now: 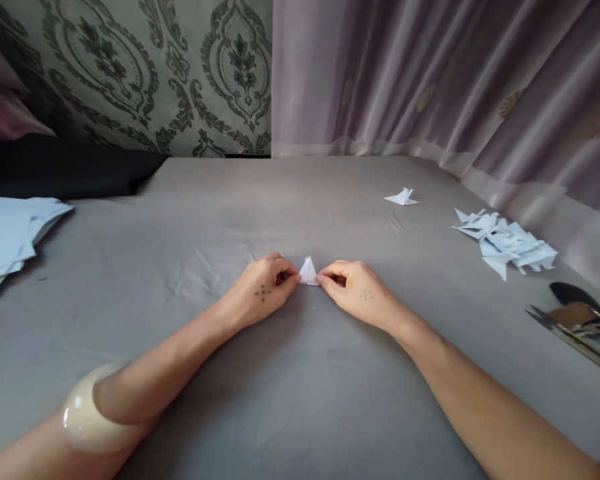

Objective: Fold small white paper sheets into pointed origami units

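A small white folded paper piece [309, 272], triangular with a split pointed top, is held between my two hands over the middle of the grey cloth. Thumb and fingers of my left hand [270, 283] pinch its left corner. On the opposite side, my right hand [357, 290] pinches the right corner in the same way. Both hands are closed, their backs facing up and outward. The fingertips partly cover the paper's two lower corners.
One white folded paper figure [403, 197] lies farther back. A heap of similar folded papers [515, 241] sits at right, with scissors and other tools [575, 337] nearer. White paper sheets [15, 233] are stacked at left before a black cloth [65, 167]. Curtain [380, 73] and wall stand behind.
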Motion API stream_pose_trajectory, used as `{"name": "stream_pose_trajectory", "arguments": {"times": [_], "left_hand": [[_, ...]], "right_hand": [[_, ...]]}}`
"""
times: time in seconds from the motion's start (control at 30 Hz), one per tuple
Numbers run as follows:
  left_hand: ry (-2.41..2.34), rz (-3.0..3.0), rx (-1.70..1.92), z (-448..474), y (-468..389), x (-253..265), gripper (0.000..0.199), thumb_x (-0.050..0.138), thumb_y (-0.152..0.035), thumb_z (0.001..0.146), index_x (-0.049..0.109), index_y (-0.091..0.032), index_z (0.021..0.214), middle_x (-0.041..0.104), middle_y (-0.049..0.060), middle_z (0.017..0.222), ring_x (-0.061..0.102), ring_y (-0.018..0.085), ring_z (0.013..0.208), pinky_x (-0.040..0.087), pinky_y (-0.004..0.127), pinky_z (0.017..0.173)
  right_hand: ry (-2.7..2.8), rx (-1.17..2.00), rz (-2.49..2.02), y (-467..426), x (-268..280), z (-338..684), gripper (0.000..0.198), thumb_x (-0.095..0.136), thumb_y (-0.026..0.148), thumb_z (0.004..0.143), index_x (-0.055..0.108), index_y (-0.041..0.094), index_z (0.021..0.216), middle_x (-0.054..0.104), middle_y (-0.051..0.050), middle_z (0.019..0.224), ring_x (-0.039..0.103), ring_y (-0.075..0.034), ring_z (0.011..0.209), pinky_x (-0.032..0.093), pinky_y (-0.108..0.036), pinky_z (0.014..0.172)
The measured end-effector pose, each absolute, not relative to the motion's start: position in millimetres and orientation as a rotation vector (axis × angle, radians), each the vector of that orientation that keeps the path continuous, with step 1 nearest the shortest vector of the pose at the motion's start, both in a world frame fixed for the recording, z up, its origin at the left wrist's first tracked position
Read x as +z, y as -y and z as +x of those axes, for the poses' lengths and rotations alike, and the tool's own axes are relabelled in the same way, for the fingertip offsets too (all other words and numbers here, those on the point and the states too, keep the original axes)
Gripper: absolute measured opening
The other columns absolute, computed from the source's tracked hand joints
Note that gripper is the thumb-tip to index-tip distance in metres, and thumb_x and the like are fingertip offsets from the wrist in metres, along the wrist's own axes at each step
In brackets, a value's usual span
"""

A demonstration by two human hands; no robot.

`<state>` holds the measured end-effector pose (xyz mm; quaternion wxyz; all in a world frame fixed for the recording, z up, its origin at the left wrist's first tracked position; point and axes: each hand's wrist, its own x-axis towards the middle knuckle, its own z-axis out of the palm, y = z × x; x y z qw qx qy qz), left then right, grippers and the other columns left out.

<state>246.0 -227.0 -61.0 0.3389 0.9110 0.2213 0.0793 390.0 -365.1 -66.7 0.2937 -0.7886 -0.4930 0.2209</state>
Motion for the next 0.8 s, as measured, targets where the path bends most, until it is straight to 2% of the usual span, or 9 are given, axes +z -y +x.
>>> {"name": "stream_pose_trajectory", "arguments": {"times": [0.33,0.63,0.8], "left_hand": [[-0.625,2.267,0.140,249.6,220.3,-57.2,0.026,0.056,-0.036,0.081,0.070,-0.016,0.073,0.061,0.001,0.065,0.052,0.012,0.057,0.037,0.023,0.052],[-0.635,2.217,0.115,251.6,215.4,-61.7,0.026,0.058,-0.038,0.078,0.070,-0.016,0.073,0.058,-0.001,0.060,0.048,0.011,0.053,0.034,0.023,0.050],[-0.639,2.240,0.131,252.6,217.1,-61.9,0.024,0.058,-0.037,0.078,0.069,-0.016,0.072,0.061,0.000,0.065,0.050,0.012,0.056,0.035,0.023,0.050]], "right_hand": [[1.135,0.786,-2.099,355.1,-58.9,396.0,0.023,0.058,0.039,0.077,0.070,0.020,0.072,0.065,0.001,0.065,0.055,-0.013,0.060,0.036,-0.023,0.052],[1.064,0.800,-2.140,353.8,-61.7,394.9,0.023,0.061,0.041,0.074,0.067,0.019,0.068,0.062,0.001,0.062,0.051,-0.011,0.053,0.036,-0.023,0.047],[1.074,0.791,-2.146,354.6,-61.8,391.6,0.022,0.062,0.040,0.073,0.065,0.019,0.066,0.060,0.001,0.057,0.049,-0.010,0.048,0.034,-0.023,0.045]]}}
